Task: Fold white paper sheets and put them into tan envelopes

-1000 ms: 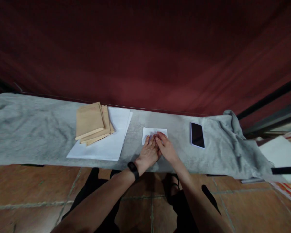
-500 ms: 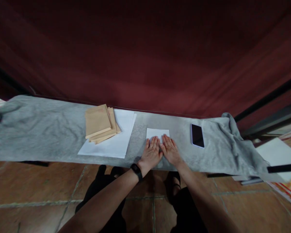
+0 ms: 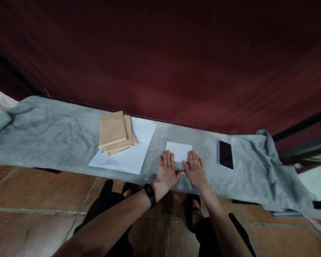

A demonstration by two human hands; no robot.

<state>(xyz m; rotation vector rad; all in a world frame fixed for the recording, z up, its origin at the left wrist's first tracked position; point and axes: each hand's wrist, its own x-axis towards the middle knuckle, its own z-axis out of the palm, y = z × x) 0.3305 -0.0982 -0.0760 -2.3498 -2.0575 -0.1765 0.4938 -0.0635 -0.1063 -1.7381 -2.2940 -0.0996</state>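
Note:
A small white piece of paper (image 3: 179, 151), seemingly folded, lies flat on the grey cloth (image 3: 69, 135). My left hand (image 3: 167, 171) rests palm down on its left edge, fingers stretched out and thumb pointing right. On the right edge of the paper lies my right hand (image 3: 196, 171), also flat, with its fingers extended. Between the two hands the middle of the paper shows. A black band (image 3: 150, 195) is round my left wrist.
Brown paper envelopes (image 3: 113, 128) are piled on larger white sheets (image 3: 139, 142) to the left. A phone (image 3: 225, 155) with a pale purple edge lies to the right. Behind the narrow cloth-covered surface rises a dark red panel (image 3: 160, 78).
My hands have moved apart, from side by side over the paper's middle to its left and right edges. More of the paper shows. The camera view has tilted slightly.

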